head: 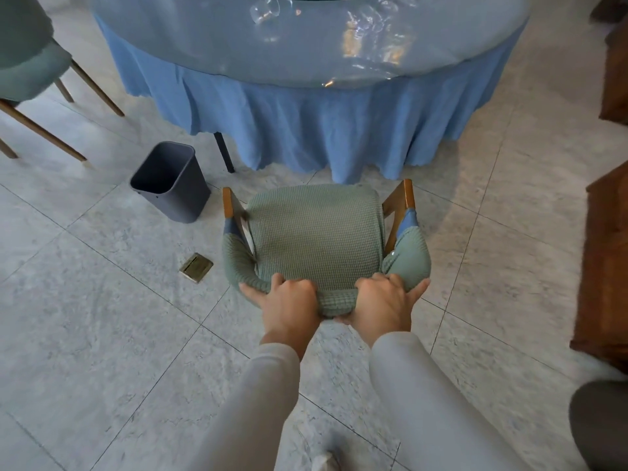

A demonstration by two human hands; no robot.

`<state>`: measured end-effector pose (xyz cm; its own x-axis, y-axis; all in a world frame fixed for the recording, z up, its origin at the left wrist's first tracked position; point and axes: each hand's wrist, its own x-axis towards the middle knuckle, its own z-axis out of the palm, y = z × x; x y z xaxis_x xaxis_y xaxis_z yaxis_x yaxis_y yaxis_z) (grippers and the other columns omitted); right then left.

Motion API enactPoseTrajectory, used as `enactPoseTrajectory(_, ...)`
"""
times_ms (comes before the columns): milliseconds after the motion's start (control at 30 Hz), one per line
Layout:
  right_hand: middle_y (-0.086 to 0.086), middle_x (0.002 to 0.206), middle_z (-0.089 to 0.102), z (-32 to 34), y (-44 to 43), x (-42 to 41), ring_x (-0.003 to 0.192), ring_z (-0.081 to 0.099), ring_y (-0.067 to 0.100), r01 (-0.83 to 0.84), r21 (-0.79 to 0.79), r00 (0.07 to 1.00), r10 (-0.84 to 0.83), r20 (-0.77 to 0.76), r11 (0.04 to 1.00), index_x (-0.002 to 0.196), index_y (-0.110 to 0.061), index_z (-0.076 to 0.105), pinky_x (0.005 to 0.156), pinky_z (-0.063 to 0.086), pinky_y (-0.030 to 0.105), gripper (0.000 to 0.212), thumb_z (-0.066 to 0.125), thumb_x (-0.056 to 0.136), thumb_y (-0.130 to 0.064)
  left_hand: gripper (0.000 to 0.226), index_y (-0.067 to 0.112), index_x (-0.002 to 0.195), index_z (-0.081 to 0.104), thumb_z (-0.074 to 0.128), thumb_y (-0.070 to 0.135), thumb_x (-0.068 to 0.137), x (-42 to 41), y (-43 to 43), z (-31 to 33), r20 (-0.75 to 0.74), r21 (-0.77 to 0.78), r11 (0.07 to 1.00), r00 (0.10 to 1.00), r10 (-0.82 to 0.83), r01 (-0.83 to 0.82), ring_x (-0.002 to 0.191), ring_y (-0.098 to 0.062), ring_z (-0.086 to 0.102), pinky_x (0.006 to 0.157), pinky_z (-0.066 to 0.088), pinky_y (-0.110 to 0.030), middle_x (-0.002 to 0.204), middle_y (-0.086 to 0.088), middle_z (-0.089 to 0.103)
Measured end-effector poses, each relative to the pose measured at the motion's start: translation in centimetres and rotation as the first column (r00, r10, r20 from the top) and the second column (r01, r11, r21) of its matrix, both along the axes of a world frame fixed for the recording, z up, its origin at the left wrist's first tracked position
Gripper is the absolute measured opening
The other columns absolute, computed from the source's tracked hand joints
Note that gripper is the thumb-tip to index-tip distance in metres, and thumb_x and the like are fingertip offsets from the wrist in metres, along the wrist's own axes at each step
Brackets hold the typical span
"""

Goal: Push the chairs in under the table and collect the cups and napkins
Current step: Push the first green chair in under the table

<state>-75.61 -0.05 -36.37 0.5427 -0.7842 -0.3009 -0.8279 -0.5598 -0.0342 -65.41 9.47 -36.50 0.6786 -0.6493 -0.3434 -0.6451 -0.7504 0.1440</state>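
Observation:
A chair [316, 232] with a green knitted cover and wooden arms stands on the tiled floor, its seat facing the round table [306, 56]. The table wears a blue skirted cloth under clear plastic. My left hand [285, 300] and my right hand [384, 304] both grip the top of the chair's backrest, side by side, fingers curled over its front edge. The front of the seat sits just short of the tablecloth's hem. A clear glass [265, 15] lies on the tabletop near the far edge of view. No napkins are visible.
A grey waste bin [170, 181] stands on the floor left of the chair, beside a dark table leg [224, 153]. A brass floor socket [196, 267] lies near it. Another green chair [27, 62] is at the far left. Brown wooden furniture [608, 266] lines the right edge.

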Motion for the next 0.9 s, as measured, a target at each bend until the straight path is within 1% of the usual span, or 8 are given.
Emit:
enactPoseTrajectory(100,-0.008,0.102,0.061,-0.1,-1.7,2.3,0.115,0.048,0.023,0.007,0.000,1.000,-0.007,-0.001,1.000,0.091,-0.032,0.067,0.109,0.004,0.077,0.040,0.079,0.069,-0.063,0.014,0.032,0.093,0.070,0.072,0.044,0.086,2.3,-1.8,0.0,0.012,0.000,1.000,1.000,-0.003,0.003,0.114,-0.021,0.047,0.104,0.012,-0.085,0.081,0.015,0.056)
enactPoseTrajectory(167,-0.009,0.102,0.061,-0.1,-3.1,3.8,0.115,0.047,0.023,0.009,-0.004,1.000,-0.009,-0.003,1.000,0.089,-0.032,0.066,0.109,0.004,0.078,0.035,0.080,0.071,-0.058,0.016,0.033,0.092,0.070,0.073,0.046,0.084,3.8,-3.2,0.0,0.012,-0.002,1.000,1.000,-0.008,0.008,0.114,-0.021,0.047,0.105,0.012,-0.085,0.082,0.015,0.058)
enactPoseTrajectory(300,-0.009,0.100,0.061,-0.3,-6.0,6.9,0.114,0.048,0.023,0.010,-0.017,1.000,-0.009,0.005,1.000,0.087,-0.032,0.066,0.108,0.005,0.078,0.034,0.081,0.070,-0.057,0.016,0.033,0.092,0.070,0.074,0.046,0.083,6.8,-6.2,-0.1,0.029,-0.011,1.000,1.000,0.001,-0.001,0.113,-0.020,0.048,0.105,0.012,-0.085,0.083,0.014,0.063)
enactPoseTrajectory(467,-0.008,0.104,0.060,0.0,-9.3,10.0,0.116,0.048,0.025,-0.008,0.002,1.000,0.008,-0.010,1.000,0.089,-0.031,0.065,0.107,0.002,0.080,0.036,0.079,0.071,-0.060,0.019,0.033,0.096,0.072,0.073,0.047,0.084,10.0,-9.5,0.0,0.034,0.005,1.000,0.999,0.005,-0.005,0.114,-0.019,0.048,0.106,0.011,-0.085,0.086,0.014,0.064)
enactPoseTrajectory(600,-0.008,0.103,0.061,0.1,-11.1,12.1,0.116,0.050,0.024,-0.001,0.006,1.000,0.001,0.000,1.000,0.082,-0.032,0.062,0.106,0.005,0.079,0.030,0.082,0.074,-0.053,0.029,0.034,0.097,0.071,0.072,0.058,0.081,12.0,-11.2,0.1,0.041,0.032,0.999,0.999,-0.006,0.005,0.116,-0.019,0.048,0.106,0.016,-0.082,0.090,0.014,0.067)
enactPoseTrajectory(767,-0.007,0.104,0.060,0.0,-12.9,14.5,0.118,0.049,0.026,0.009,0.040,1.000,-0.009,0.001,0.999,0.080,-0.032,0.057,0.106,0.001,0.081,0.037,0.080,0.071,-0.060,0.038,0.036,0.099,0.071,0.072,0.066,0.077,14.5,-12.9,0.3,0.049,0.034,0.999,0.998,-0.031,0.029,0.116,-0.019,0.050,0.106,0.019,-0.080,0.091,0.015,0.068)
enactPoseTrajectory(833,-0.007,0.104,0.060,0.0,-13.5,15.4,0.117,0.048,0.027,0.007,0.038,1.000,-0.007,-0.002,0.999,0.083,-0.032,0.061,0.105,0.000,0.081,0.039,0.078,0.070,-0.065,0.040,0.036,0.099,0.071,0.071,0.068,0.075,15.4,-13.5,0.3,0.054,0.034,0.999,0.998,-0.035,0.033,0.115,-0.018,0.050,0.107,0.019,-0.080,0.091,0.016,0.068)
enactPoseTrajectory(900,-0.007,0.104,0.060,-0.1,-14.2,16.4,0.116,0.048,0.027,0.005,0.029,1.000,-0.005,0.002,1.000,0.086,-0.032,0.063,0.105,0.001,0.082,0.039,0.078,0.070,-0.064,0.041,0.036,0.098,0.070,0.072,0.069,0.074,16.4,-14.3,0.3,0.061,0.035,0.999,0.997,-0.040,0.038,0.116,-0.018,0.050,0.107,0.020,-0.079,0.091,0.016,0.068)
